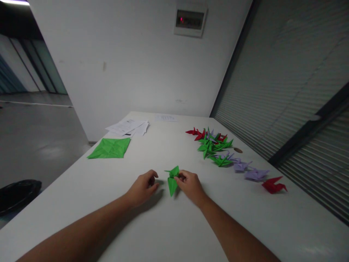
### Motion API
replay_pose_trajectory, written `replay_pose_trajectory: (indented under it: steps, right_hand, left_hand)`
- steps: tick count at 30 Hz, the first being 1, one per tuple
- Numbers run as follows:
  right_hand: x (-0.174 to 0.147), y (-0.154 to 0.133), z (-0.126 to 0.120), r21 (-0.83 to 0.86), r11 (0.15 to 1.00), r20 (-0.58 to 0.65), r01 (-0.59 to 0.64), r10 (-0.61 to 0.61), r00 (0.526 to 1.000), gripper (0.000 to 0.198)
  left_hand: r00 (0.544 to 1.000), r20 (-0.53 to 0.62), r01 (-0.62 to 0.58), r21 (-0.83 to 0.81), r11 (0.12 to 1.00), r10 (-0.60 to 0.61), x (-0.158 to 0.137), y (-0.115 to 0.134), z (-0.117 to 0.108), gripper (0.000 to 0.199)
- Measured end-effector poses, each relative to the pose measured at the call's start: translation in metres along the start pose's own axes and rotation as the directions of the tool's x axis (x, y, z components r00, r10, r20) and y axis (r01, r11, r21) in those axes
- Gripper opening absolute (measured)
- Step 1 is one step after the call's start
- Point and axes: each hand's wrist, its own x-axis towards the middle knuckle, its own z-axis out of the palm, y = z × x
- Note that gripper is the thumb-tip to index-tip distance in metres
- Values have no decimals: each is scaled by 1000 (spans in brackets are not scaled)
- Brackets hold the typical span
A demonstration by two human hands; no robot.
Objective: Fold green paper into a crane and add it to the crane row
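A green origami crane (pixel 172 182) with spread wings is at the middle of the table, pinched at its right side between the thumb and fingers of my right hand (pixel 191 185). Just to its left, my left hand (pixel 144 187) hovers apart from the crane, thumb and fingers curved with a gap between them and nothing held. A creased square of green paper (pixel 110 148) lies flat at the table's left edge.
Several red, green and purple paper cranes (pixel 209 145) pile up along the right side, trailing towards a red crane (pixel 273 185). Printed sheets (pixel 127 127) lie at the far left. A black-lined bin (pixel 19 196) stands left of the white table (pixel 152 233); blinds flank the right.
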Motion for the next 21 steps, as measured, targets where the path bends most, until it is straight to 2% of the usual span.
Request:
replay_pose_trajectory:
  steps: [4,7,12,21]
  right_hand:
    - [17,13,-8,-7,997,-78,-78,77,994,18]
    - [33,20,-13,-98,983,-113,-152,141,984,18]
    - [66,34,-23,-212,953,-154,-216,185,971,12]
    - [146,75,-48,-431,809,-249,-400,320,914,15]
  left_hand:
    - [999,51,-19,92,996,14,-1,4,-2,6]
    - [992,117,-59,155,986,41,-1,7,-3,10]
    - [986,139,-121,175,977,98,-1,5,-5,13]
    - [980,172,-126,176,976,96,1,1,-6,12]
